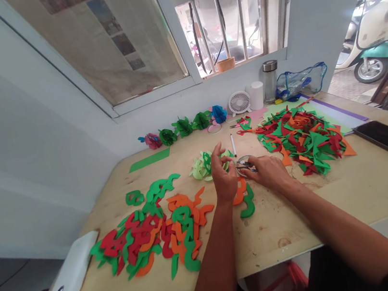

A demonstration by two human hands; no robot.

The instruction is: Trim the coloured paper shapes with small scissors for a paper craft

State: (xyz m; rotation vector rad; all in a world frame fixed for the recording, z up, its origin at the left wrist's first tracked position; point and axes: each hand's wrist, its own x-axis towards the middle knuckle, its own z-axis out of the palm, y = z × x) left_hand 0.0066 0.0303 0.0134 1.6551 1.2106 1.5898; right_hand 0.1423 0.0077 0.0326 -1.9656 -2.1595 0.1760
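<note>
Nearest: on the bench, a heap of wavy cut pieces lies left of the forearms. Between the wrists, a green wavy strip has its long axis running near to far. Left hand: upright, fingers raised and loosely bent; grip cannot be told. Right hand: palm down, fingers gathered over a small round dish; cannot tell what they pinch. Hands apart. Light-green bundle: just left of the left hand, strips splayed, no clear long axis. Beyond, white pen: points near-far, dark end nearest.
</note>
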